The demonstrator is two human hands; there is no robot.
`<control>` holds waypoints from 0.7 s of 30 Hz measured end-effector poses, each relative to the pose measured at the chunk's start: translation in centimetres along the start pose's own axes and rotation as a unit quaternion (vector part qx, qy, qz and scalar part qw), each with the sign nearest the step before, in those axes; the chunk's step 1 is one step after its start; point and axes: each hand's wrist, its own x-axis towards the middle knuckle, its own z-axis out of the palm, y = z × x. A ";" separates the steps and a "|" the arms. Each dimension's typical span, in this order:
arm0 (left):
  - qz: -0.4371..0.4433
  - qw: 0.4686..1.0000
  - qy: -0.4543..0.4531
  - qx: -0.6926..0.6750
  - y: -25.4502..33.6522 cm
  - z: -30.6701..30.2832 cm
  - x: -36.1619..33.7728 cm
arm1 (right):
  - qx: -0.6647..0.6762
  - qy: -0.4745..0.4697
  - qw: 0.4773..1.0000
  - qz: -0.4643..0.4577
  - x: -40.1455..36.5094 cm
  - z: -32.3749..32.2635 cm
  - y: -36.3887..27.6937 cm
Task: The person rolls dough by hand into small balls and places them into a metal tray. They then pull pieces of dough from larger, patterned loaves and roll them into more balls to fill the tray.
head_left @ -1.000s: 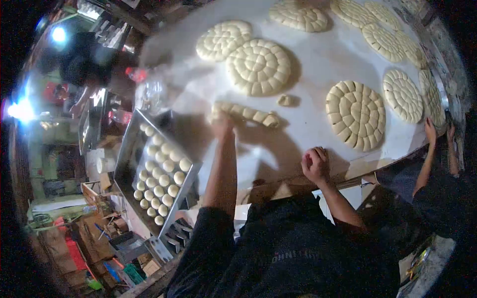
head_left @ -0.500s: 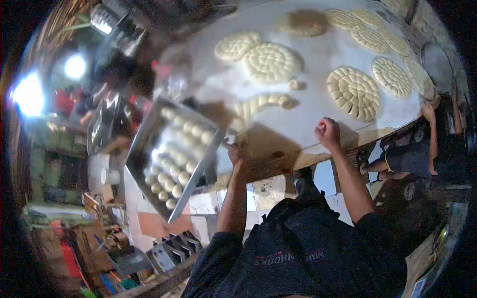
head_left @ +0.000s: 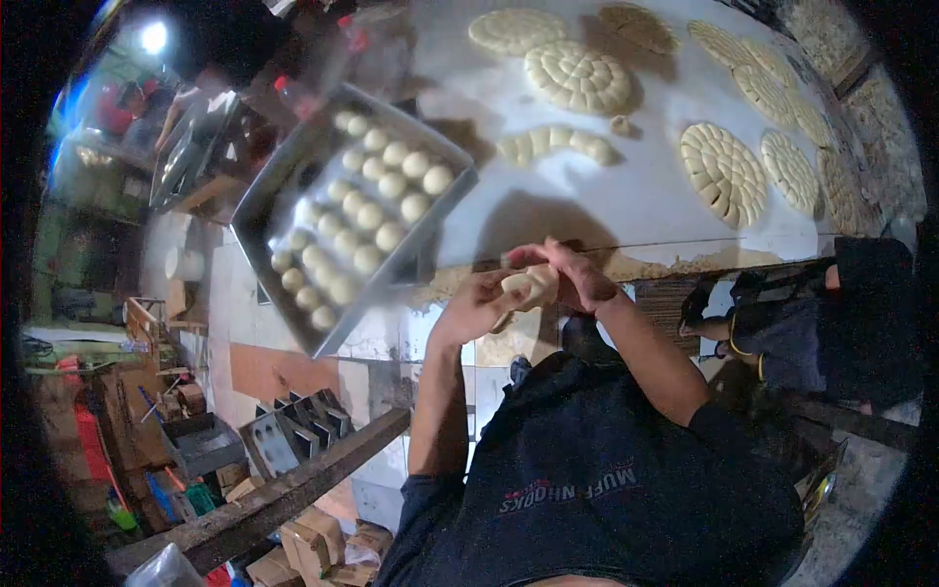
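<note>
Both hands meet at the table's front edge around a pale piece of dough (head_left: 531, 286). My left hand (head_left: 476, 307) has its fingers wrapped on the dough from the left. My right hand (head_left: 577, 274) holds it from the right, fingers curled over. Just beyond lies a curved row of dough pieces (head_left: 556, 145), with a small dough bit (head_left: 620, 125) near it. To the left, a metal tray (head_left: 337, 338) bears several round dough balls (head_left: 389, 236).
Several scored dough rounds (head_left: 724, 174) lie on the table (head_left: 655, 210). At the right stands another person (head_left: 866, 303) in dark clothes. A wooden beam (head_left: 284, 489), metal molds (head_left: 293, 430) and cardboard boxes (head_left: 311, 548) are at the lower left.
My hands were apart; now they have come together at the table edge with dough between them. The view has shifted, and the tray shows farther up in it.
</note>
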 end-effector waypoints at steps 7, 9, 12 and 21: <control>0.056 0.970 0.061 0.229 5.1 -1.2 0.0 | -0.476 -0.044 0.871 -0.115 -0.3 -6.1 -9.0; 0.067 0.981 0.087 0.161 2.3 -2.8 0.1 | -0.444 0.115 0.872 -0.172 -1.1 -9.3 -10.8; 0.104 0.976 0.160 0.105 2.1 -3.3 0.2 | -0.341 0.404 0.788 -0.315 -0.7 -15.0 -13.4; 0.260 0.911 0.266 -0.179 -0.2 4.0 3.3 | -0.354 0.093 0.923 -0.117 0.7 -10.7 -4.0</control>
